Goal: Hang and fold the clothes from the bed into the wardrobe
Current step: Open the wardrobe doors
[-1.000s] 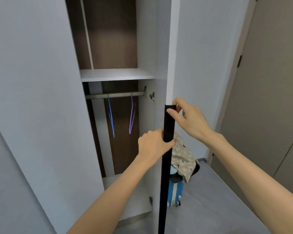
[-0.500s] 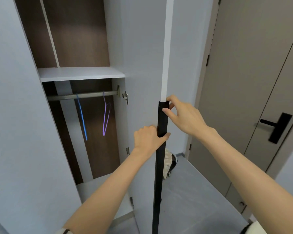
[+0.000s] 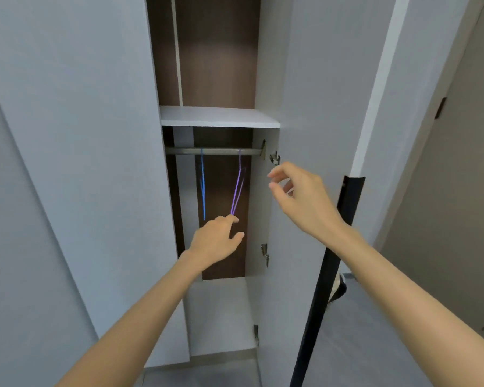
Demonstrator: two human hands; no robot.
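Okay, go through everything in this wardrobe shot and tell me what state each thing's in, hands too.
wardrobe door: swung open.
rail: carries two hangers, no clothes.
blue hanger: hanging, bare.
purple hanger: hanging, bare.
left hand: open, fingertips by the purple hanger's lower end, contact unclear.
right hand: open, holds nothing, clear of the black handle.

One rail (image 3: 221, 151) carries two hangers: one blue hanger (image 3: 203, 191) and one purple hanger (image 3: 236, 191). One white shelf (image 3: 218, 117) sits above the rail. The open wardrobe door (image 3: 305, 79) shows three hinges: a top hinge (image 3: 274, 157), a middle hinge (image 3: 264, 254) and a bottom hinge (image 3: 256, 333). One black strip (image 3: 320, 303) runs down that door's edge. One room door (image 3: 458, 191) stands at the right.
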